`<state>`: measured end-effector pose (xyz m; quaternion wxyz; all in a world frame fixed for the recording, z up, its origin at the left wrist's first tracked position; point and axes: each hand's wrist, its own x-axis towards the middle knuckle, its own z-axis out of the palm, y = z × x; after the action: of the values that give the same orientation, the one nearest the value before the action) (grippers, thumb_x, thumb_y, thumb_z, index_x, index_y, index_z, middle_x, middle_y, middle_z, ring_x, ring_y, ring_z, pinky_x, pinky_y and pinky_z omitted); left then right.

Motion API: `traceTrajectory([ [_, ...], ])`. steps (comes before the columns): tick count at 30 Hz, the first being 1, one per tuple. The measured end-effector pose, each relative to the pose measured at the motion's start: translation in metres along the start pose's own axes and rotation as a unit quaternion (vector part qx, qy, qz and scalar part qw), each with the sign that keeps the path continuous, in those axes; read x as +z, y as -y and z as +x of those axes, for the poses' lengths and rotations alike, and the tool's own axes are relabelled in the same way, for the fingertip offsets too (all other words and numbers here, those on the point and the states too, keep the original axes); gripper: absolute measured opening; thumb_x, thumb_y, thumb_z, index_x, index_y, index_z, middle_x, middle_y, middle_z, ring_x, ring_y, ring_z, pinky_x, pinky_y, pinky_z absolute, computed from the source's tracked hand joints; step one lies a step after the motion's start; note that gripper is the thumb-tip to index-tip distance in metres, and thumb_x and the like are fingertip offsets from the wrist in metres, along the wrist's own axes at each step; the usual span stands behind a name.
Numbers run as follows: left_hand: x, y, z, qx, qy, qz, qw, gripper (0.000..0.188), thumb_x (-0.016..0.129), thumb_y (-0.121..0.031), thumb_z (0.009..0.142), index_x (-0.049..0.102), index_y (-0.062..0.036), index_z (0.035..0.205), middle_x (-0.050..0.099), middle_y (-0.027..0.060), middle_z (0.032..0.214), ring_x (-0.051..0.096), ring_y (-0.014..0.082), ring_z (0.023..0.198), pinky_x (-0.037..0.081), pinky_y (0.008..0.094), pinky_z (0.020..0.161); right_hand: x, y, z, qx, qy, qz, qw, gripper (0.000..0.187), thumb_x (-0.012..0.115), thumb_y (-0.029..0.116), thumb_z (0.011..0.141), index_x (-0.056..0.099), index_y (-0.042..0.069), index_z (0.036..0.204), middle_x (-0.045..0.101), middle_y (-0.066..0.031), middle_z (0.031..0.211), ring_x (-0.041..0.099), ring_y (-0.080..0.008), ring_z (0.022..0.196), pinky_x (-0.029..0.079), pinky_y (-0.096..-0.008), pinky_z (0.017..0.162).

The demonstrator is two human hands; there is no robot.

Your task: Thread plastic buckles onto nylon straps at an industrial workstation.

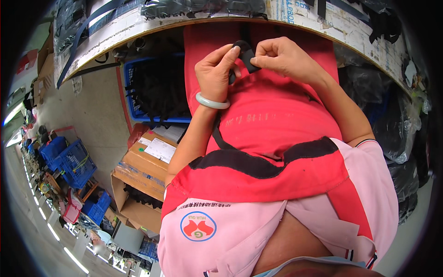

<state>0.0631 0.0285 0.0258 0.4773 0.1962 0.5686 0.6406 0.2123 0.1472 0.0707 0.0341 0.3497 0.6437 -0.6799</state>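
Over my lap, in front of the table edge, both hands work on a black fabric strap point(248, 61). My left hand point(217, 71), with a pale bangle at the wrist, pinches the strap where it curves over between thumb and fingers. A dark end shows below those fingers. My right hand point(286, 57) is closed, its thumb and forefinger pressed together at the strap's right edge. A red apron point(267, 120) lies beneath both hands.
The worktable point(295, 28) runs across the top, with black pieces and plastic wrapping on it. Under it on the left is a blue crate point(131, 108) of black straps. Cardboard boxes point(143, 159) stand beside me. Dark plastic bags point(392, 134) are piled at the right.
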Motion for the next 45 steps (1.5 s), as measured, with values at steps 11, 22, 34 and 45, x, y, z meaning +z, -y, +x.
traceTrajectory([
  [11, -0.008, -0.001, 0.0, -0.017, 0.052, 0.023, 0.998, 0.016, 0.063, -0.005, 0.09, 0.07, 0.0027, 0.102, 0.065, 0.0043, 0.077, 0.056, 0.0087, 0.054, 0.04, 0.0202, 0.048, -0.002, -0.025, 0.02, 0.045, 0.051, 0.254, 0.965, 0.019, 0.062, 0.027, 0.093, 0.06, 0.008, 0.092, 0.052, 0.0042, 0.064, 0.044, -0.0019, 0.046, 0.032, -0.0155, 0.04],
  [22, -0.151, -0.073, -0.038, 0.084, -0.182, 0.07, 0.977, 0.029, 0.057, -0.017, 0.096, 0.058, 0.0014, 0.118, 0.065, 0.0089, 0.098, 0.052, 0.0076, 0.054, 0.038, 0.0196, 0.045, -0.15, -0.046, -0.024, -0.181, -0.397, -0.398, 0.807, 0.032, 0.06, 0.008, 0.088, 0.065, 0.019, 0.118, 0.059, -0.0033, 0.097, 0.06, -0.0165, 0.085, 0.048, -0.0258, 0.077],
  [34, -0.078, 0.003, 0.0, -0.077, 0.045, -0.193, 0.977, 0.048, 0.054, 0.015, 0.081, 0.046, 0.0099, 0.128, 0.051, 0.0235, 0.129, 0.055, 0.0288, 0.118, 0.045, 0.0338, 0.104, -0.144, -0.086, -0.039, -0.214, -0.319, -0.509, 0.771, 0.057, 0.073, 0.015, 0.075, 0.057, 0.018, 0.13, 0.052, -0.0091, 0.117, 0.05, -0.0284, 0.108, 0.04, -0.0367, 0.096],
  [45, -0.044, 0.002, 0.001, -0.122, 0.095, -0.142, 0.978, 0.026, 0.053, 0.0, 0.094, 0.056, 0.0078, 0.118, 0.063, 0.0202, 0.111, 0.064, 0.0293, 0.104, 0.057, 0.0357, 0.087, -0.113, -0.096, -0.048, -0.267, -0.38, -0.356, 0.811, 0.025, 0.064, -0.002, 0.083, 0.068, 0.008, 0.106, 0.059, -0.0052, 0.101, 0.058, -0.0164, 0.086, 0.047, -0.0246, 0.075],
])
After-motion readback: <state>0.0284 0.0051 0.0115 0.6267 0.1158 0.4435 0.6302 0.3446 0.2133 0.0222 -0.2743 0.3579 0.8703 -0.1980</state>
